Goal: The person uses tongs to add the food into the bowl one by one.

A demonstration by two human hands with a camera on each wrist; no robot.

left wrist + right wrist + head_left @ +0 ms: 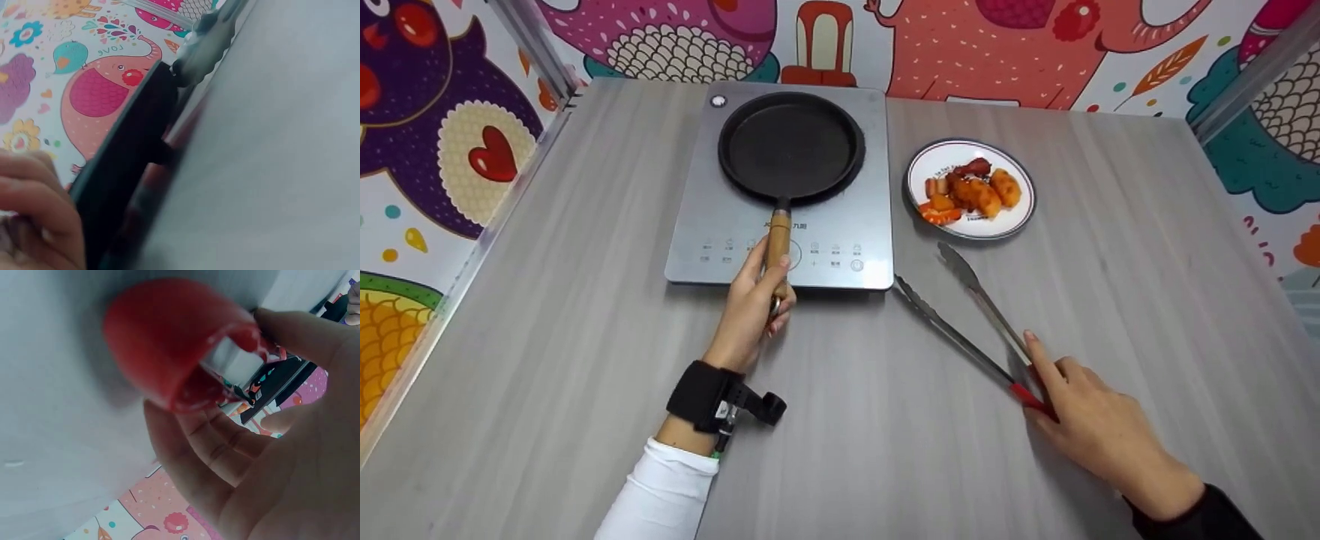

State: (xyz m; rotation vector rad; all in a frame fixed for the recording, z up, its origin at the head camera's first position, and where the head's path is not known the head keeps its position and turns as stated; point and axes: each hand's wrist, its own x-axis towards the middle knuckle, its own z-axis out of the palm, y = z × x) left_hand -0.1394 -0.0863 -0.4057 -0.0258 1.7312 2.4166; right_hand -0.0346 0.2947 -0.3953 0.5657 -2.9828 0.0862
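A black frying pan (791, 146) sits on a silver induction cooker (712, 217). My left hand (746, 307) grips the pan's wooden handle (780, 232); the thumb lies along its top. In the left wrist view, the fingers of my left hand (39, 208) curl near the cooker's dark edge (129, 146). My right hand (1099, 416) holds metal tongs (960, 339) by their red handles, low over the table, with the two arms spread apart. From the right wrist, the red handle end (163, 337) shows between thumb and fingers of my right hand (281, 455).
A white plate (997, 159) with a dark rim stands right of the cooker, beyond the tongs' tips. On it lie several pieces of food (979, 196), orange and reddish-brown. Patterned panels (960, 52) border the grey table (840, 420) at the back and sides.
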